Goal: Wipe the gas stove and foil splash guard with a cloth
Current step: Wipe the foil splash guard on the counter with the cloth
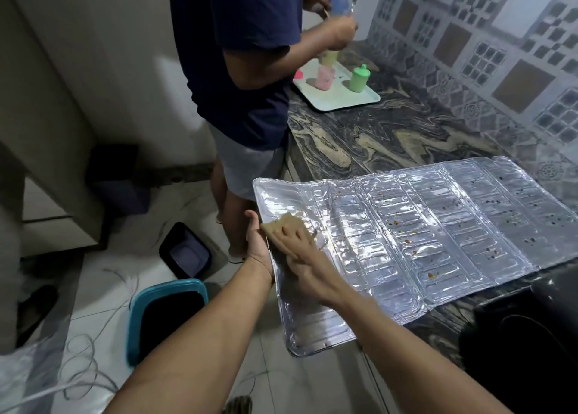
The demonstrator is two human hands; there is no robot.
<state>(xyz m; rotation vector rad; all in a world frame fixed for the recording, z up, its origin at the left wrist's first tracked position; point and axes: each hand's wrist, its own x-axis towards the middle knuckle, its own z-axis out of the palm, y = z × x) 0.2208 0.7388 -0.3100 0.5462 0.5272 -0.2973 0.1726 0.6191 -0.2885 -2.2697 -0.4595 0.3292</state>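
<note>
Foil splash guard point(422, 226) lies flat on the counter point(391, 132), its near end hanging off the edge. Left hand point(258, 244) props that edge, fingers hidden underneath so can't tell. Right hand point(300, 248) presses one cloth point(281, 224), fingers straight. Farther back, three cups on one tray point(353, 100).

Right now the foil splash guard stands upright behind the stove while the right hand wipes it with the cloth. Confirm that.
Not quite. The head view shows the foil splash guard lying flat on the countertop, not upright. The right hand does press the cloth on it.
</note>
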